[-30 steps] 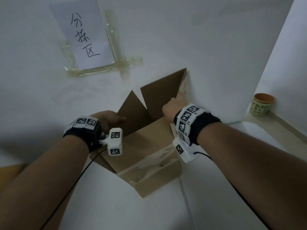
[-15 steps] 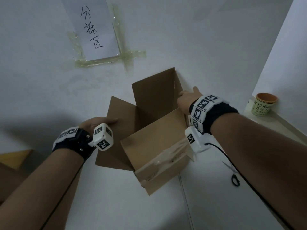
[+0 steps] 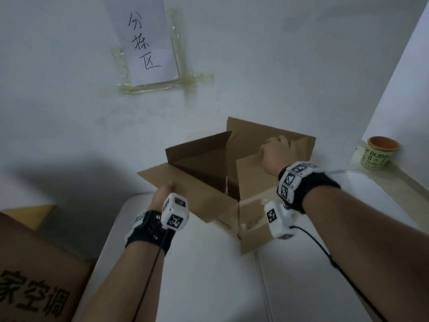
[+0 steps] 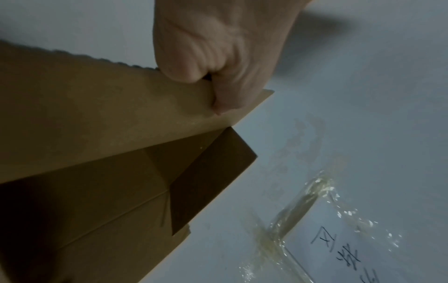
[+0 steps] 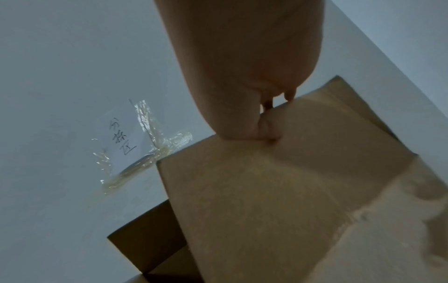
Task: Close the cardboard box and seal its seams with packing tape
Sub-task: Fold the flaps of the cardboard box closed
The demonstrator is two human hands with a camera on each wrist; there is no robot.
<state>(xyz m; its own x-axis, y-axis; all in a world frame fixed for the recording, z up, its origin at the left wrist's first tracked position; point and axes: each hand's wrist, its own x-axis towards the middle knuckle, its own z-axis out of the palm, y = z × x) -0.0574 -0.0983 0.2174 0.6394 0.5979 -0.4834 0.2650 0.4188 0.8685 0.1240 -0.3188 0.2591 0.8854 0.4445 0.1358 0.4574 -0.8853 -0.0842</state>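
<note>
The open cardboard box [image 3: 250, 219] sits on the white desk [image 3: 209, 287] at centre. Left hand [image 3: 163, 194], at nine o'clock, pinches one flap; right hand [image 3: 276, 154], at two o'clock, grips another.

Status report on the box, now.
Left hand grips the near-left flap; right hand grips the right flap. Cardboard box open, flaps up, top seam untaped. No tape roll in view.

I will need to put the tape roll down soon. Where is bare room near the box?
Bare white surface lies in front of the box, between the two forearms. The right side is crowded by the cup; the left by a printed carton.
</note>
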